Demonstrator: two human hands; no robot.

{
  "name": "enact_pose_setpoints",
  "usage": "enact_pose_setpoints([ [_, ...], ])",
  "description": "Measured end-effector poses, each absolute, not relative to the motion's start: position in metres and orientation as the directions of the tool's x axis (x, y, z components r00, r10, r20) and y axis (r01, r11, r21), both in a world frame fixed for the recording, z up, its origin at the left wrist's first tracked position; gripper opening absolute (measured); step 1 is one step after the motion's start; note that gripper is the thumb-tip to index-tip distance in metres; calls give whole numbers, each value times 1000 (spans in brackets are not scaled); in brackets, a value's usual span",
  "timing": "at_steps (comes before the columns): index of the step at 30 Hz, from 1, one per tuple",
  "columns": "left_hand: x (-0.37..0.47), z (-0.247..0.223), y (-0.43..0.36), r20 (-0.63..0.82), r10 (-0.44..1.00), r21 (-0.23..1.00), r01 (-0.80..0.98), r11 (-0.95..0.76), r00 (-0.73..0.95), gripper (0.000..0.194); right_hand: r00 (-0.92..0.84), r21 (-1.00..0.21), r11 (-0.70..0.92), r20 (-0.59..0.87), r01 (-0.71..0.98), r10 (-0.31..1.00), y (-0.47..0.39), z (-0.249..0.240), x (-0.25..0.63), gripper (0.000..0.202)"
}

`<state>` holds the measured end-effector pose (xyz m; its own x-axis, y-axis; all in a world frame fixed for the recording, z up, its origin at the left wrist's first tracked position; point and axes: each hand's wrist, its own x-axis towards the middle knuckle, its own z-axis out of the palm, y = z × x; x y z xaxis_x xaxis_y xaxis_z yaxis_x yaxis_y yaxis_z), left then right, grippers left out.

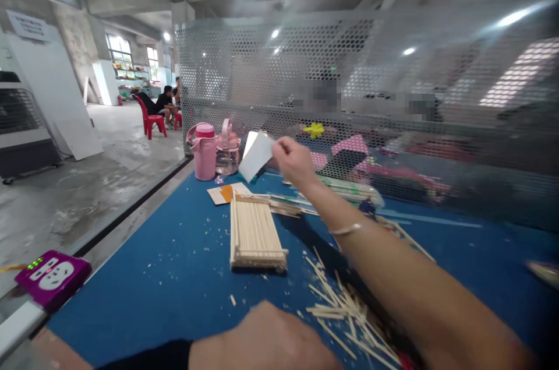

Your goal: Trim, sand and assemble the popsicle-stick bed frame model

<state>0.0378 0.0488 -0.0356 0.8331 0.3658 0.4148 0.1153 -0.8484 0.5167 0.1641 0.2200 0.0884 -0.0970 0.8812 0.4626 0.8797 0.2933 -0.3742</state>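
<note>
My right hand (293, 159) is stretched out over the far part of the table, its fingers pinched on the corner of a flat white card (258, 157). The card hangs tilted in front of a pink-lidded clear jug (227, 151). Close to the camera, my left hand (266, 338) shows its back at the bottom edge, blurred, with its fingers hidden. Between the hands lies a small rectangular frame of pale wooden sticks (257, 227), its surface lined with parallel sticks and its edges raised. Loose sticks (345, 309) are scattered beneath my right forearm.
A pink thermos jug (204, 151) stands at the back left of the blue table (174, 265). An orange-and-white card (227, 191) lies behind the stick frame. A perforated metal screen (271, 67) borders the far side. A purple power strip (53, 279) is at the left edge.
</note>
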Motion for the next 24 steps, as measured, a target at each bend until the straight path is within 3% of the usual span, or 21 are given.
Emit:
enact_pose_setpoints([
  [2, 37, -31, 46, 564, 460, 556, 96, -825, 686, 17, -7, -362, 280, 601, 889, 800, 166, 100, 186, 38],
  [4, 37, -25, 44, 664, 598, 643, 66, -763, 448, 18, -51, -243, 415, 812, 877, 581, 104, 100, 202, 27],
  [6, 39, -17, 41, 698, 685, 686, 77, -723, 211, 16, -82, -227, 464, 828, 856, 555, 47, 88, 207, 19],
  [8, 44, -11, 40, 682, 725, 722, 66, -688, 97, 11, -57, -371, 488, 748, 790, 662, 6, 69, 205, 18],
  [12, 62, -4, 38, 579, 794, 815, -112, -568, 187, 10, 135, -702, 494, 634, 514, 761, -22, 31, 194, 17],
  [14, 69, -5, 37, 555, 811, 831, -165, -531, 188, 11, 199, -786, 497, 589, 368, 783, -20, 20, 192, 15],
  [16, 73, -8, 37, 561, 815, 826, -160, -540, 146, 10, 157, -808, 501, 564, 310, 811, -17, 12, 193, 33],
  [20, 69, -12, 38, 677, 733, 734, 18, -679, 68, 11, 76, -769, 460, 544, 445, 836, -17, 4, 191, 25],
  [24, 59, -9, 40, 892, 426, 346, 376, -860, 154, 10, 147, -796, 382, 497, 469, 855, -18, 3, 184, 29],
])
